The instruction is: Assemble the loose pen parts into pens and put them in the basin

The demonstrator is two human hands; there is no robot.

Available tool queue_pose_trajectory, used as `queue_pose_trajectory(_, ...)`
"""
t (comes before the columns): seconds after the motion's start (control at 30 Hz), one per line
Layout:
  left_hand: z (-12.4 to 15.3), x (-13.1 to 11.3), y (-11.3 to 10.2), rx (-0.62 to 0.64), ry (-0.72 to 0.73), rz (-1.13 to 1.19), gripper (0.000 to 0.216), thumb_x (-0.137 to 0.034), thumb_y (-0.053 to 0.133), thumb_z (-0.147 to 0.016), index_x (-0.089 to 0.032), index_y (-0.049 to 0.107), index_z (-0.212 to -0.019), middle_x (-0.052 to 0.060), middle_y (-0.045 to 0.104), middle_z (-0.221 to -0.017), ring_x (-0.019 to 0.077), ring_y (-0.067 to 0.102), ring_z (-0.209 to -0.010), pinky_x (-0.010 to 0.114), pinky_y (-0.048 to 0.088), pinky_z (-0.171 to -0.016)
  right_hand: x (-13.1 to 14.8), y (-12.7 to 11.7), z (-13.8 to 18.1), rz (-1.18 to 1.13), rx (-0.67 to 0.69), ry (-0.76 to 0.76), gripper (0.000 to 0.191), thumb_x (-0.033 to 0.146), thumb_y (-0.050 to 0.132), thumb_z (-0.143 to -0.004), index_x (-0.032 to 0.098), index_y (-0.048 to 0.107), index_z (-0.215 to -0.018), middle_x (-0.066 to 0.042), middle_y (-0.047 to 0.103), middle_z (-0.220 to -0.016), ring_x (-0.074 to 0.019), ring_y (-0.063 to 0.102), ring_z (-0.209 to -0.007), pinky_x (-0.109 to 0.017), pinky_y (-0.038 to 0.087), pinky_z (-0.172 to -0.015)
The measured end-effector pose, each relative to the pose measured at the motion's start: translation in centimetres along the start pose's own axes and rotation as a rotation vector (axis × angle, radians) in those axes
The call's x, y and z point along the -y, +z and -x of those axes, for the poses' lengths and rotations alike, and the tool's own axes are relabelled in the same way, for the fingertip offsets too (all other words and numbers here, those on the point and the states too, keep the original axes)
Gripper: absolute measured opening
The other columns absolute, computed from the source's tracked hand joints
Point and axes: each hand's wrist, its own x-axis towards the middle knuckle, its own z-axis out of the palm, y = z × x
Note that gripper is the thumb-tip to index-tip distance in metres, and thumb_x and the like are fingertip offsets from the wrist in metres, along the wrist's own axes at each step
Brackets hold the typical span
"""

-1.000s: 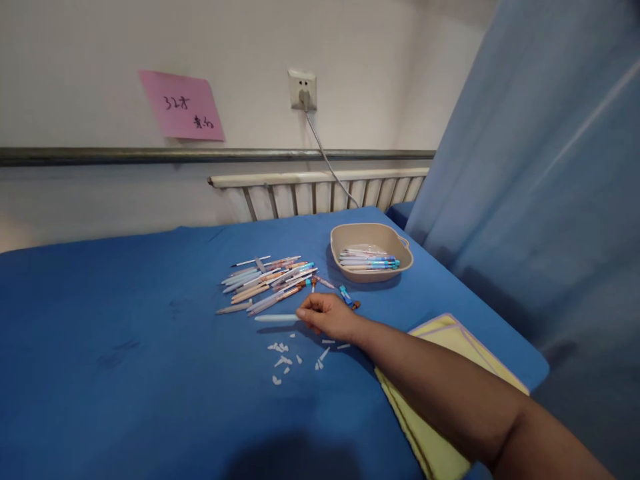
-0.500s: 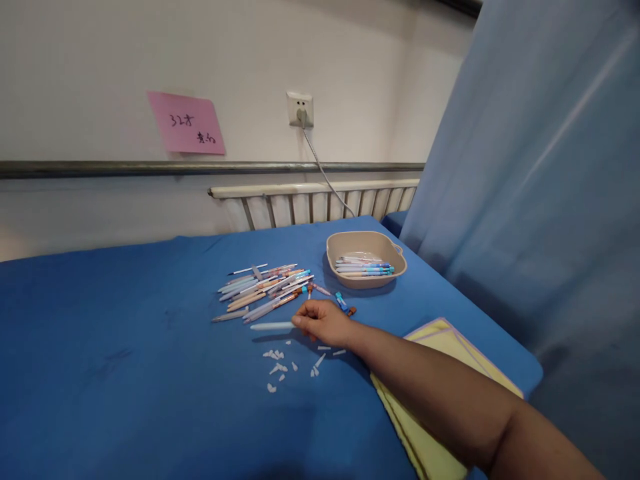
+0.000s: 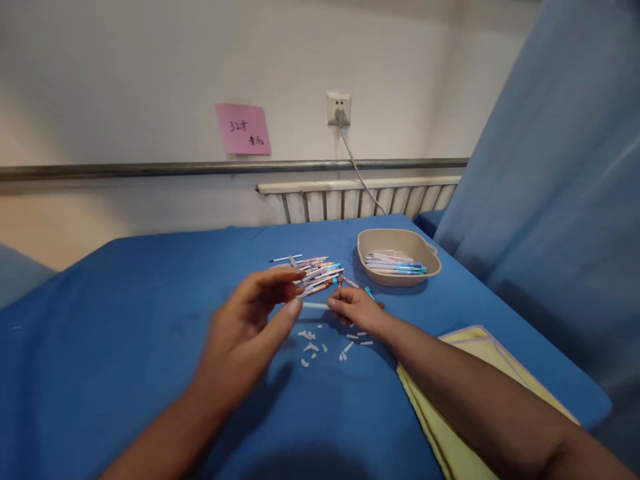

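Note:
Pinched in my right hand (image 3: 356,309) is the end of a pale blue pen barrel (image 3: 315,306), held roughly level above the blue sheet. My left hand (image 3: 250,327) is raised at the barrel's other end, thumb and fingers apart; it covers that tip, so I cannot see whether they touch. Beyond both hands lies a heap of pens and pen parts (image 3: 320,270), partly hidden by the left hand. Small white pieces (image 3: 310,336) lie scattered on the sheet below the barrel.
A beige basket (image 3: 399,277) at the back right holds several pens. Under my right forearm lies a folded yellow cloth (image 3: 425,400). A blue curtain (image 3: 550,200) hangs at the right. Behind the blue-covered bed (image 3: 150,300) stands a white rail (image 3: 350,185) against the wall.
My left hand has come into view from the lower left, reaching the barrel's free end. My right hand still holds the barrel. The camera view has turned left.

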Motion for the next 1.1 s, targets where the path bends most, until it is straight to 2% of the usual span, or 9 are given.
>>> queue_pose_trajectory(0.1, -0.6, 3.4, 0.2, 0.046, -0.143, -0.221, 0.037, -0.040, 0.057, -0.077, -0.017, 0.059, -0.106, 0.005, 0.063, -0.090, 0.0186, 0.059, -0.080, 0.032, 0.047, -0.073, 0.0, 0.1, 0.3, 0.003, 0.054, 0.010, 0.035, 0.051, 0.061, -0.071, 0.017, 0.052, -0.071, 0.007, 0.047, -0.049, -0.0068, 0.041, -0.040, -0.020, 0.029, -0.042)
queue_pose_trajectory(0.17, -0.7, 5.5, 0.4, 0.135, -0.181, -0.288, 0.037, -0.043, 0.056, -0.077, -0.016, 0.061, -0.101, 0.004, 0.064, -0.087, 0.0186, 0.058, -0.078, 0.029, 0.045, -0.070, 0.1, 0.3, 0.5, 0.021, 0.085, 0.008, 0.036, 0.052, 0.062, -0.071, 0.017, 0.052, -0.070, 0.006, 0.048, -0.050, -0.0068, 0.042, -0.041, -0.020, 0.030, -0.042)
queue_pose_trajectory(0.23, -0.5, 6.9, 0.6, 0.238, -0.221, -0.253, 0.034, -0.047, 0.052, -0.079, -0.015, 0.063, -0.086, 0.002, 0.063, -0.073, 0.0160, 0.056, -0.067, 0.026, 0.043, -0.062, 0.2, 0.4, 0.8, 0.051, 0.105, 0.002, 0.036, 0.052, 0.061, -0.071, 0.017, 0.053, -0.070, 0.006, 0.049, -0.050, -0.0069, 0.042, -0.042, -0.020, 0.032, -0.043)
queue_pose_trajectory(0.33, -0.1, 7.4, 1.2, 0.355, -0.337, -0.094, 0.037, -0.050, 0.051, -0.078, -0.014, 0.058, -0.068, -0.001, 0.057, -0.058, 0.0114, 0.050, -0.051, 0.022, 0.039, -0.050, 0.3, 0.4, 1.0, 0.091, 0.116, 0.006, 0.034, 0.050, 0.062, -0.072, 0.017, 0.055, -0.073, 0.006, 0.049, -0.053, -0.0071, 0.043, -0.044, -0.021, 0.034, -0.045)
queue_pose_trajectory(0.47, 0.1, 7.4, 1.7, 0.315, -0.483, 0.114, 0.036, -0.049, 0.059, -0.071, -0.014, 0.054, -0.067, -0.001, 0.057, -0.057, 0.0077, 0.046, -0.044, 0.020, 0.038, -0.045, 0.1, 0.2, 1.1, 0.071, 0.104, 0.025, 0.032, 0.044, 0.067, -0.068, 0.017, 0.058, -0.082, 0.004, 0.055, -0.061, -0.0084, 0.048, -0.049, -0.021, 0.038, -0.049)
queue_pose_trajectory(0.57, 0.1, 7.6, 1.8, 0.265, -0.540, 0.199, 0.036, -0.047, 0.065, -0.067, -0.013, 0.054, -0.070, 0.000, 0.059, -0.059, 0.0077, 0.048, -0.045, 0.020, 0.039, -0.045, 0.1, 0.0, 1.1, 0.101, 0.095, 0.009, 0.030, 0.039, 0.070, -0.065, 0.017, 0.059, -0.082, 0.003, 0.058, -0.064, -0.0101, 0.052, -0.055, -0.023, 0.041, -0.055)
queue_pose_trajectory(0.7, 0.2, 7.9, 1.8, 0.231, -0.544, 0.254, 0.034, -0.043, 0.068, -0.064, -0.013, 0.055, -0.073, 0.000, 0.059, -0.060, 0.0088, 0.050, -0.048, 0.021, 0.042, -0.049, 0.6, 0.1, 1.3, 0.213, 0.054, -0.016, 0.024, 0.035, 0.067, -0.067, 0.015, 0.062, -0.080, 0.002, 0.058, -0.059, -0.0103, 0.051, -0.053, -0.022, 0.040, -0.052)
queue_pose_trajectory(0.9, 0.5, 7.7, 2.0, 0.207, -0.442, 0.194, 0.026, -0.035, 0.068, -0.066, -0.013, 0.056, -0.074, -0.002, 0.055, -0.061, 0.0091, 0.049, -0.055, 0.020, 0.039, -0.052, 1.4, 0.2, 1.4, 0.275, 0.021, -0.012, 0.023, 0.036, 0.065, -0.069, 0.015, 0.064, -0.077, 0.003, 0.056, -0.054, -0.0100, 0.051, -0.049, -0.022, 0.039, -0.049)
queue_pose_trajectory(1.1, 0.4, 7.9, 1.9, 0.223, -0.371, 0.129, 0.026, -0.036, 0.067, -0.066, -0.014, 0.057, -0.075, -0.001, 0.055, -0.066, 0.0109, 0.050, -0.060, 0.021, 0.040, -0.055, 1.3, 0.2, 1.4, 0.136, 0.028, 0.011, 0.028, 0.037, 0.070, -0.065, 0.016, 0.060, -0.080, 0.004, 0.056, -0.055, -0.0096, 0.051, -0.049, -0.021, 0.040, -0.049)
